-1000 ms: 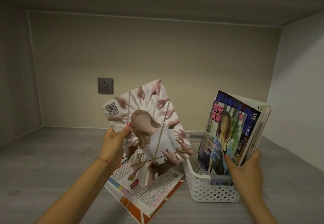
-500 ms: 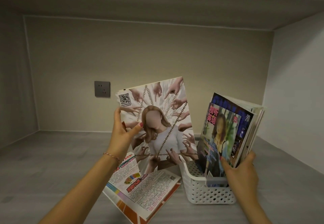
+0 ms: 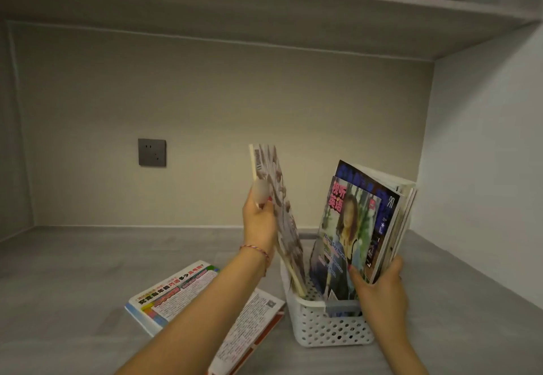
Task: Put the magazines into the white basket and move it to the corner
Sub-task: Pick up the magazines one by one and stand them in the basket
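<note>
1. Right hand (image 3: 382, 295) clamps the standing magazines (image 3: 364, 227) inside the white basket (image 3: 329, 324), near the desk's (image 3: 58, 301) right edge.
2. Left hand (image 3: 260, 222) grasps one magazine (image 3: 279, 213), upright, lower edge entering the basket's left gap.
3. More magazines (image 3: 176, 292) lie flat to the left.

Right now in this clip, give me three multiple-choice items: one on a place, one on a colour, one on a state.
1. Where is the socket?
A. back wall, left of the hands
B. right wall
C. shelf above

2. What colour is the basket?
A. black
B. white
C. red

3. What is the left hand doing with its magazine?
A. laying it flat on the desk
B. holding it edge-on, its lower end inside the basket
C. nothing, it is empty

Answers: 1 A, the grey plate sits on the back wall; 2 B, its perforated wall is white; 3 B, the magazine's lower corner dips below the rim.
</note>
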